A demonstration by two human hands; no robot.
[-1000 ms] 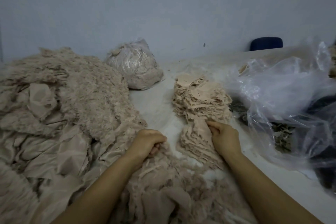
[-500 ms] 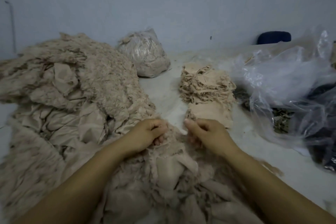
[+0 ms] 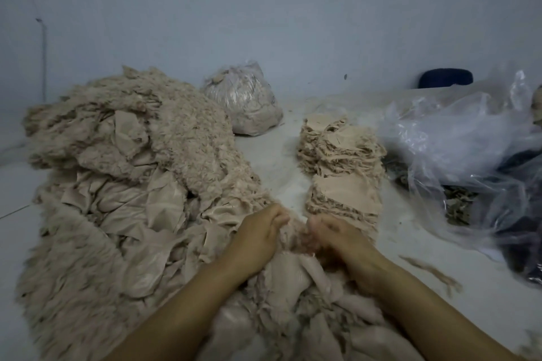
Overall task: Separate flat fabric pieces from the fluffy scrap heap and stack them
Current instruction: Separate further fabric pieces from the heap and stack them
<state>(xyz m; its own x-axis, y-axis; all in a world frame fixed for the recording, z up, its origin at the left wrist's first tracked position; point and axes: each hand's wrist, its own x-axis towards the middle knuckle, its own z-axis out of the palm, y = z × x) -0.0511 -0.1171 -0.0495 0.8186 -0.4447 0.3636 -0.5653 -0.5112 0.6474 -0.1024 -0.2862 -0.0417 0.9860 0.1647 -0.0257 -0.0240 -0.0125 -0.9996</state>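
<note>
Beyond the left hand (image 3: 258,239), a knotted clear plastic bag (image 3: 245,102) bulges with beige scraps. Both hands curl into the beige fluffy scrap heap (image 3: 126,199), gripping tufts; the right hand (image 3: 337,239) sits just below the layered stack of flat beige fabric pieces (image 3: 343,167). Crinkled clear plastic sheeting (image 3: 457,138) lies right.

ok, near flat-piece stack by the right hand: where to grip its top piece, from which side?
Likely the top piece's near edge on the stack, approached from the right hand side. That piece lies flat and bare with frayed edges overhanging; the scrap heap crowds the left, plastic bags the right.
</note>
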